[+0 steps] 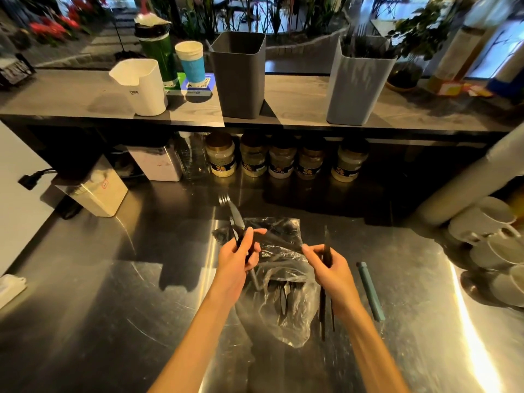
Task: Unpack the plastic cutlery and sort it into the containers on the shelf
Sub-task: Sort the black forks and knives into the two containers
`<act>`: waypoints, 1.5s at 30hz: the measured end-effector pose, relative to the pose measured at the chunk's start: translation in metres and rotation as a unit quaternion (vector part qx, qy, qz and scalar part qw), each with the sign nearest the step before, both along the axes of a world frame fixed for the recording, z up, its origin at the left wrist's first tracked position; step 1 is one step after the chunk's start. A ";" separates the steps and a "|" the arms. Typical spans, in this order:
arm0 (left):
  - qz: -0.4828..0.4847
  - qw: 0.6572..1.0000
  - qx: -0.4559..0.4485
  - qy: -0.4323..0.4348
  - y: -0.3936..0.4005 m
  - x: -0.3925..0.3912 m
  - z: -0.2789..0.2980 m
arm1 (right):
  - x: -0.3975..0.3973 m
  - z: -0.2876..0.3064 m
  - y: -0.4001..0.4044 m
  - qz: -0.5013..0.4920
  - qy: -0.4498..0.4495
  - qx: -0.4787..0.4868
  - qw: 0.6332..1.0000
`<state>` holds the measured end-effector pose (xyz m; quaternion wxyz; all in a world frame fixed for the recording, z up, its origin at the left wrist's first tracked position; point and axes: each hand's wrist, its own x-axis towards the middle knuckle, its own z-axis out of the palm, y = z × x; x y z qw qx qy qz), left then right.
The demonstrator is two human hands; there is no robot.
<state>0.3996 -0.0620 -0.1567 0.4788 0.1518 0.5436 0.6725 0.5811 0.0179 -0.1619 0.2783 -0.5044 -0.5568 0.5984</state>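
Steel table (99,293) — reflective, scratched, carrying the work.

Plastic bag (286,316) — clear, crumpled, lying at the table's middle between the two hands; dark cutlery shows through its lower part.

Left hand (235,259) — grip closed round a bundle of black cutlery; a fork (226,201) juts up and away from the fist, tines toward the shelf, with a knife-like blade beside it.

Right hand (329,268) — grip closed round several black cutlery pieces (326,310) held upright, handles hanging below the wrist over the table; the forefinger and thumb also pinch the bag's upper edge.

Shelf (283,89) — grey wood-grain board above the table's back edge.

Dark grey container (238,75) — square, standing on the shelf at centre; contents cannot be made out.

Light grey container (358,83) — on the shelf to the right of the dark one, well apart; dark cutlery stands in it, fork tines above the rim.

White container (141,86) — on the shelf to the left.

Blue-banded cup (190,62) and green bottle (158,49) — behind the white container.

Jars (283,160) — a row under the shelf.

Teal stick (370,290) — lying on the table right of the right hand.

White cups (493,245) — stacked at the right edge.
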 end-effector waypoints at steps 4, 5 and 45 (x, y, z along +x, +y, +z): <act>0.015 0.996 -0.017 0.083 -0.001 0.001 0.005 | -0.003 0.006 -0.005 -0.057 -0.056 0.124 0.989; 0.015 0.995 -0.023 0.101 -0.001 0.002 0.006 | -0.005 0.007 -0.006 -0.064 -0.061 0.148 0.985; 0.031 0.991 -0.104 -0.084 0.012 0.022 0.000 | -0.071 0.065 0.044 -0.061 0.249 0.000 0.967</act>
